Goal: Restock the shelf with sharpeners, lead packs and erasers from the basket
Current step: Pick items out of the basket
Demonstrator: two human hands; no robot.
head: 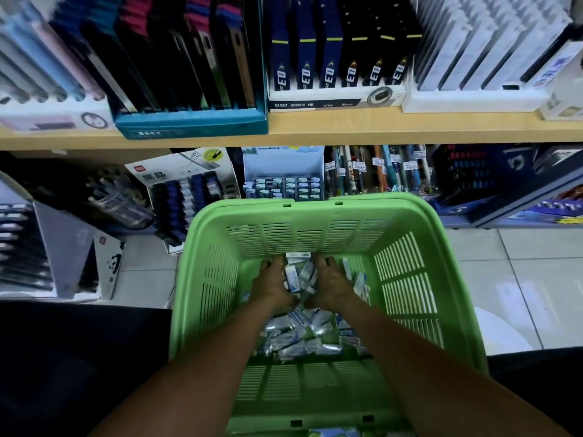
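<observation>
A green slotted plastic basket (407,279) stands on the floor in front of the low shelf. Its bottom is covered with several small blue, white and green packs (303,339). Both my hands reach deep into its far end. My left hand (273,283) and my right hand (329,283) face each other, fingers curled, cupping a bunch of small packs (299,277) between them. My fingertips are hidden among the packs.
A display box of small packs (284,178) and a lead-pack display (186,190) stand on the lower shelf right behind the basket. Pens (375,171) hang to the right. The wooden upper shelf (347,127) carries boxed stationery. White tiled floor (517,272) lies on the right.
</observation>
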